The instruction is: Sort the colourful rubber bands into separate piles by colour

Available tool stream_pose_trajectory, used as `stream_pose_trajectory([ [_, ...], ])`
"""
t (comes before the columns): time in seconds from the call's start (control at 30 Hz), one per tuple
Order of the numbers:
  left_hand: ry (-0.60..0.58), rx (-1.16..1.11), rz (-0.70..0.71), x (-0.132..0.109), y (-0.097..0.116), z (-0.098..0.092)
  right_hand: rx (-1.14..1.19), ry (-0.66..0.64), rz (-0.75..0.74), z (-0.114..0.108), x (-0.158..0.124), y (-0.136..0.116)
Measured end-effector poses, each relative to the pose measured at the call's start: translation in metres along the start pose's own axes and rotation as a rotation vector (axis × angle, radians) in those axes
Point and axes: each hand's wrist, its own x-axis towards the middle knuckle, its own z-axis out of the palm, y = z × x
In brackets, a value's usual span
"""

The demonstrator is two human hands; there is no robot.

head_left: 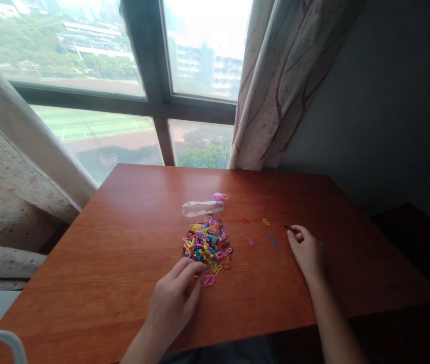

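A heap of small plastic stitch markers, shaped like safety pins and in several colours, lies in the middle of the table. My left hand is at the heap's near edge, its thumb and fingertips pinched together; what they hold, if anything, is too small to make out. Over to the right, my right hand pinches a dark stitch marker just above the table or touching it. Between the heap and that hand lie a red marker, a yellow marker, a pink marker and a blue marker, spaced apart.
Behind the heap a clear plastic bottle lies on its side, with a pink cap just beyond its mouth. The brown wooden table reaches to a window, with curtains on both sides. A white curved tube shows at lower left.
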Motion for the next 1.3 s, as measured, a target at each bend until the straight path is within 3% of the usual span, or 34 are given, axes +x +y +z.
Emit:
stream_pose_trajectory([
  [0.7, -0.039, 0.008, -0.011, -0.001, -0.001, 0.001, -0.042, 0.046, -0.040, 0.001, 0.004, -0.006],
  [0.87, 0.010, 0.018, -0.055, -0.001, -0.003, 0.000, -0.040, 0.076, -0.074, -0.002, -0.002, -0.011],
  [1.03, 0.004, 0.046, -0.091, -0.001, -0.004, -0.002, 0.069, 0.069, -0.203, 0.004, -0.032, -0.035],
  [1.17, -0.045, 0.119, -0.063, -0.002, -0.004, -0.002, 0.201, -0.056, -0.434, 0.011, -0.073, -0.069],
  [1.3, -0.049, 0.230, -0.083, -0.007, -0.006, -0.001, 0.252, -0.169, -0.547, 0.014, -0.103, -0.099],
])
